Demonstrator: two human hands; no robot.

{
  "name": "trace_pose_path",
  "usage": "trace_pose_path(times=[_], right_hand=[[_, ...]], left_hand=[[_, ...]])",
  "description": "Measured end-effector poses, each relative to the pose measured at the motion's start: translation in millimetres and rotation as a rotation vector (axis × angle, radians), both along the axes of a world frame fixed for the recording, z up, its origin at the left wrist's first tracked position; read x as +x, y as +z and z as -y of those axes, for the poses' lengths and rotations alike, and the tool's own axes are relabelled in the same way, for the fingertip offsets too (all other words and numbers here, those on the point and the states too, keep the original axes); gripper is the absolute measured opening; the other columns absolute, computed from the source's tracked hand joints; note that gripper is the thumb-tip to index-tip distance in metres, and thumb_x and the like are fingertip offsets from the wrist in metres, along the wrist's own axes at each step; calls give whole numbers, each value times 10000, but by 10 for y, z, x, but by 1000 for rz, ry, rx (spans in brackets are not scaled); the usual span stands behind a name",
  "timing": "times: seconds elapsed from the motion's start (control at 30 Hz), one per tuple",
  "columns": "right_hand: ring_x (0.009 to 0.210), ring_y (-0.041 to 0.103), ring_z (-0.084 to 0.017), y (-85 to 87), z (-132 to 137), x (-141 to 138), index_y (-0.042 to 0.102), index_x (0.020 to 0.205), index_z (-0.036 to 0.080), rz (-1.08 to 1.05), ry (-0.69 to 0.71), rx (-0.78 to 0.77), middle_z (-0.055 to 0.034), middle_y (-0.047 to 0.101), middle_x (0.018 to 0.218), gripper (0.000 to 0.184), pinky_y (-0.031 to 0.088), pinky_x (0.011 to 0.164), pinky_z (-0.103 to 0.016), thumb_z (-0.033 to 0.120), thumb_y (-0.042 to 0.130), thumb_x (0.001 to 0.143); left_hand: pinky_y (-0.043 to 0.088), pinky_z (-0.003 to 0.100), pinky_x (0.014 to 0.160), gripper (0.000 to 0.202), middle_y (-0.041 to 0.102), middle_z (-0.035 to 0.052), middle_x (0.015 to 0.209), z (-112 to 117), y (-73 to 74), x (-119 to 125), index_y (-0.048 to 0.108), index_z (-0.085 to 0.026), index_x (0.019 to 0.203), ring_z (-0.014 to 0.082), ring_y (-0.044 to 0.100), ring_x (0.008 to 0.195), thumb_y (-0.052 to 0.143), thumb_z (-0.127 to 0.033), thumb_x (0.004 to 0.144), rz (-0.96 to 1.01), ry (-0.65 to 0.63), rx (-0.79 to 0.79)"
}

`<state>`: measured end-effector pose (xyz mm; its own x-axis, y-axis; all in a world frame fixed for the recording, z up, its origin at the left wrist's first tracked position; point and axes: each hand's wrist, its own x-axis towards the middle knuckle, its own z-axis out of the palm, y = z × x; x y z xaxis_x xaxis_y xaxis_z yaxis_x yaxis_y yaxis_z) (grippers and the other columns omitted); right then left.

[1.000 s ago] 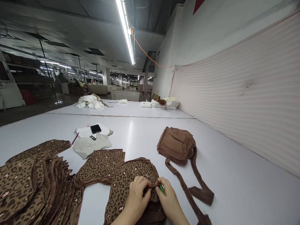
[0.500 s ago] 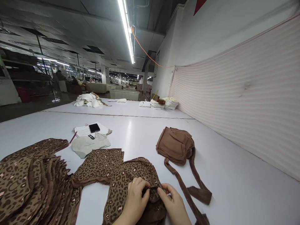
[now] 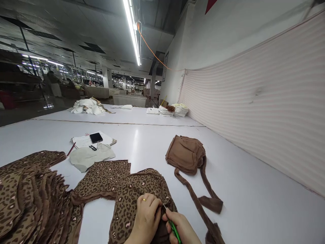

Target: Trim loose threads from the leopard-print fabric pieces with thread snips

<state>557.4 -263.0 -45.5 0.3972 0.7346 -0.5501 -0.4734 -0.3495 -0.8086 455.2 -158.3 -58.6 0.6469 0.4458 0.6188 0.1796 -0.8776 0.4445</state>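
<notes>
My left hand (image 3: 148, 214), with a ring on one finger, presses and pinches a leopard-print fabric piece (image 3: 129, 203) with brown backing. My right hand (image 3: 179, 226) grips a green-handled tool (image 3: 174, 230) with a thin metal tip. The tip meets the fabric by my left fingertips; what exactly it touches there is too small to make out. Another leopard-print piece (image 3: 104, 178) adjoins the worked one on its left. Farther left lies a thick stack of leopard-print pieces (image 3: 30, 203).
A stack of brown fabric pieces (image 3: 184, 154) with long brown strips (image 3: 194, 200) lies to the right. Beyond my left hand are a phone (image 3: 96, 137), thread snips (image 3: 92, 147), a dark red pen (image 3: 71, 149) and pale cloth (image 3: 88, 157). White fabric stacks (image 3: 166, 111) stand at the back.
My right hand has gone from pinching the fabric's edge to holding the green tool with its tip at the fabric. My left hand stays on the piece. The view has shifted slightly.
</notes>
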Motion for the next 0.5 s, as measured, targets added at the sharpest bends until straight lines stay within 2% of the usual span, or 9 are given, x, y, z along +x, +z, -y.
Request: trace_pose_path(times=[0.13,0.23,0.5], right_hand=[[249,293,-38,19,-27,-23,553,733,157,-25,-8,-31,33,480,501,354,145,278,-170,358,349,941],[249,279,-38,11,-27,-29,550,727,161,-33,-4,-56,36,469,492,375,149,282,-167,343,316,957],[251,276,-33,-85,-29,-50,552,689,154,36,5,-35,43,466,484,350,128,283,-181,456,510,862]], left_hand=[[346,384,864,182,591,9,804,1,-28,9,593,-223,800,193,518,832,466,-93,819,51,-3,24],[325,377,865,183,601,-3,799,-6,-34,5,601,-227,796,189,518,833,476,-95,822,60,-20,35],[300,363,836,193,614,-6,776,-28,-37,-31,595,-224,776,184,523,815,452,-145,878,-19,-50,71]])
